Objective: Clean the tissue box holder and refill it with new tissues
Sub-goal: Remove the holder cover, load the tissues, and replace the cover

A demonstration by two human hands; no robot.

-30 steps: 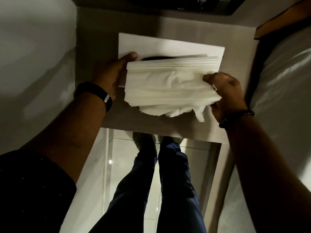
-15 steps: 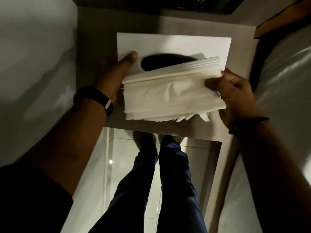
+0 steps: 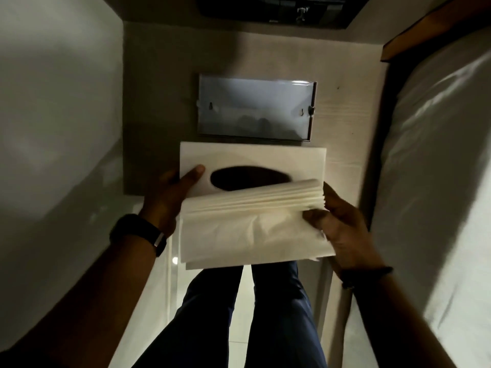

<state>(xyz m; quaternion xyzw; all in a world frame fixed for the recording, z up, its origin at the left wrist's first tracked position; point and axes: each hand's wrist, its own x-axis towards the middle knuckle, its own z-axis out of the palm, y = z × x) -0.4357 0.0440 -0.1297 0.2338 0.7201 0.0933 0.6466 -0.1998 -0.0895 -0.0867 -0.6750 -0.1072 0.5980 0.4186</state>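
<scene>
Gripping the white tissue box cover (image 3: 252, 158) at its left end, the left hand (image 3: 170, 197) lays its thumb beside the dark oval slot. Right hand (image 3: 342, 229) pinches the stack of tissues (image 3: 249, 229) at its right end, held against the cover. A metal tray (image 3: 255, 110) lies on the desk (image 3: 345, 128) just beyond.

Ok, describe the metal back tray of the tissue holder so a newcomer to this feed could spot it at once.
Start at the pale wood-grain tabletop between the wall and the bed. The metal tray lies flat on it, just beyond the white cover held in the left hand. Unlike the cover and the tissue stack, it is grey, shiny and empty, with two small mounting holes.
</scene>
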